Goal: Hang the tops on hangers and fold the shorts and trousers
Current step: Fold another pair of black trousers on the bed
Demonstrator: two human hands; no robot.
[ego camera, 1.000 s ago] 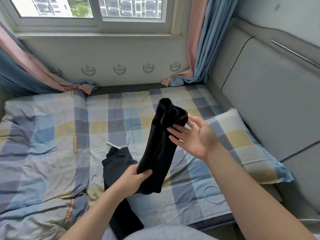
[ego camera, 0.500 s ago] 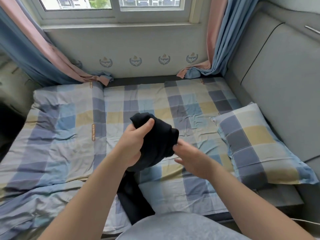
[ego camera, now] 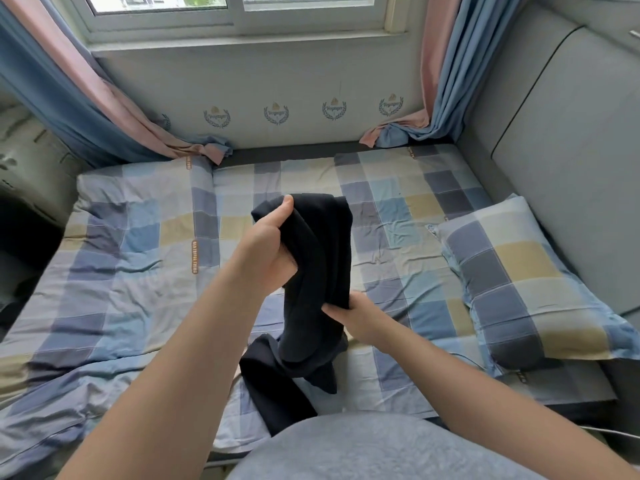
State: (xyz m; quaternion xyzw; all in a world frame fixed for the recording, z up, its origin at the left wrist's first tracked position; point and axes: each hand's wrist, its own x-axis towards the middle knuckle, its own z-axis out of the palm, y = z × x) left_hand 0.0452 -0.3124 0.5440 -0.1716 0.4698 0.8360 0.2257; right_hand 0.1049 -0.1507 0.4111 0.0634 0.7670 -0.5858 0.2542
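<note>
Covering the bed [ego camera: 138,258], checked bedding, matching pillow [ego camera: 519,282], curtained window [ego camera: 235,12] behind

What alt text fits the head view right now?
A left hand grips the top of a dark garment and a right hand pinches it lower, above a checked bed. More dark cloth lies on the bed below.

L hand [ego camera: 266,251] raised, thumb up, gripping dark garment [ego camera: 322,244]; R hand [ego camera: 351,317] lower, pinching it.

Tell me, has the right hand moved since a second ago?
Yes. The right hand moved away from the pillow, down and leftward, and now grips the black garment low.
</note>
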